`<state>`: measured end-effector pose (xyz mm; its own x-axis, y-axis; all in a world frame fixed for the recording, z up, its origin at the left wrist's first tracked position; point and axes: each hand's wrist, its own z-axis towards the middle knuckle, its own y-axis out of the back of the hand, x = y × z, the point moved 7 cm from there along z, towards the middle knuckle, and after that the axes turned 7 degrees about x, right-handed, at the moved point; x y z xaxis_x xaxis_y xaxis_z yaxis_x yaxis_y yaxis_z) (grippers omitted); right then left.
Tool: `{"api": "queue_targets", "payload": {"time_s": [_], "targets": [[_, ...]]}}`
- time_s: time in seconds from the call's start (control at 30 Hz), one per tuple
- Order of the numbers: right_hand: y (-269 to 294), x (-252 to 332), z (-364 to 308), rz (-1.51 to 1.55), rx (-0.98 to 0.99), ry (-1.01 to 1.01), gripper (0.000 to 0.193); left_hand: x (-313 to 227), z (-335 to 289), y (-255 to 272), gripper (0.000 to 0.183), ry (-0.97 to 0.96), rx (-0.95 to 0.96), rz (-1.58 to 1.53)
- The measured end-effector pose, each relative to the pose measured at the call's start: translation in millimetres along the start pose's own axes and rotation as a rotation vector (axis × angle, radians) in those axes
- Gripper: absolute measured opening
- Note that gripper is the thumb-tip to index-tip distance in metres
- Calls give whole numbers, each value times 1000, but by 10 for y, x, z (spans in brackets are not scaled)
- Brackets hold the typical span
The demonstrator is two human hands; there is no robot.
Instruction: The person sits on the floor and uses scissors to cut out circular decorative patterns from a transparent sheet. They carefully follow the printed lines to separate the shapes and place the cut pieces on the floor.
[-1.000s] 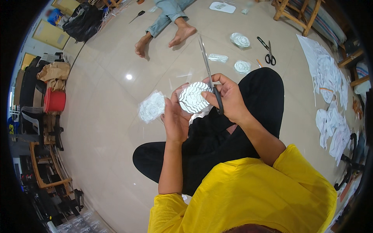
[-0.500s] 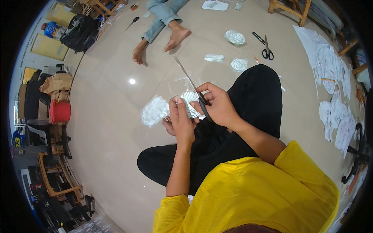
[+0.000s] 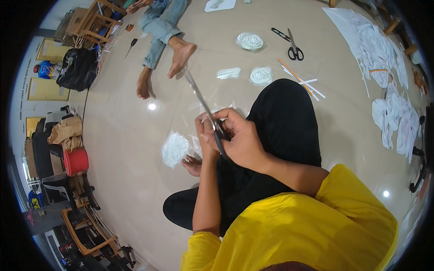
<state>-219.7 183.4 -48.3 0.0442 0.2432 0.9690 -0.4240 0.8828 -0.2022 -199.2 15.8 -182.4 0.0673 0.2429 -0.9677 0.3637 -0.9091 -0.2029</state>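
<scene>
My right hand is closed round the black handles of a pair of scissors, whose long blades point up and to the left. Directly beside it, my left hand is raised with its fingers bent, partly behind the scissors. Whatever it pinches is hidden. On the floor left of my hands lies a silvery piece with a wavy line pattern, in clear wrap. Small pale scraps are scattered just beyond my fingers.
Further patterned pieces lie ahead, near a second pair of scissors, a black cutter and narrow strips. Another person's bare foot is close beyond my blades. White cloths lie at right; chairs and bags line the left.
The patterned oval piece seen in my left hand is now out of sight. My right hand and scissors have moved left, across the left hand. The view has shifted.
</scene>
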Motion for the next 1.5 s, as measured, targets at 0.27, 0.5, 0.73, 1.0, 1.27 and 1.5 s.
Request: {"api": "queue_targets", "payload": {"time_s": [0.27,0.5,0.73,1.0,1.27,1.5], "targets": [[158,-51,98,24,6,-52,40,732,1360,-1031,27,-19,137,492],[73,-1,92,48,30,-47,40,972,1857,-1470,30,-204,312,753],[176,-180,145,42,-30,-7,40,576,1630,-688,32,-386,132,863],[-31,-202,90,216,-12,-192,36,-56,757,2816,55,142,-72,1454],[-140,-157,34,77,35,-198,34,128,209,3379,100,252,-61,1451],[-201,-296,7,88,33,-233,38,232,236,3582,79,317,-43,1419]]}}
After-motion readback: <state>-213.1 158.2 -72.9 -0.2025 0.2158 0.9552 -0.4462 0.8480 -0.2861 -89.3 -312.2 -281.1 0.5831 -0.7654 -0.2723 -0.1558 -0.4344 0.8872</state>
